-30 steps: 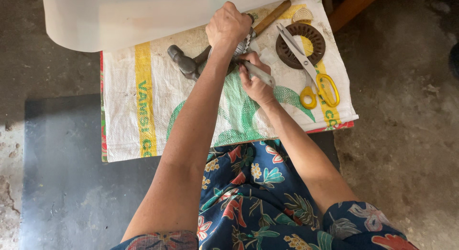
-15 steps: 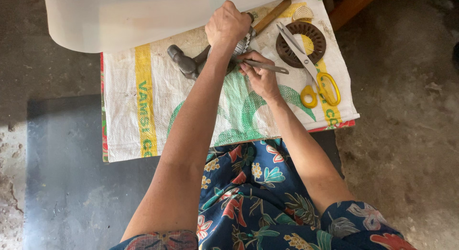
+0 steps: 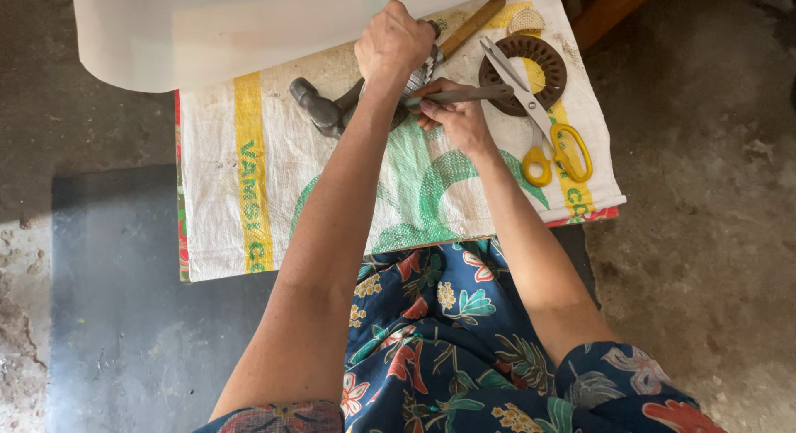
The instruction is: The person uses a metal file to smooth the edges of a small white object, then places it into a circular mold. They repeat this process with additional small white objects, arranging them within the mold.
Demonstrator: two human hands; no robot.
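My left hand (image 3: 392,43) is closed over a small metal piece that it presses down on the woven white sack (image 3: 274,184) with green and yellow print. My right hand (image 3: 452,118) grips a thin metal rod (image 3: 473,94) whose tip points left under the left hand. A hammer (image 3: 327,110) lies just left of both hands, its wooden handle (image 3: 473,25) running up to the right behind them. What the left hand covers is mostly hidden.
Yellow-handled scissors (image 3: 547,126) lie right of my hands, blades over a dark round toothed ring (image 3: 539,60). A small pale ribbed piece (image 3: 525,20) sits above the ring. A white sheet (image 3: 249,27) hangs over the sack's far edge. Concrete floor surrounds it.
My right hand has turned the rod from a slant to nearly level, tip toward the left hand. The left hand has stayed in place.
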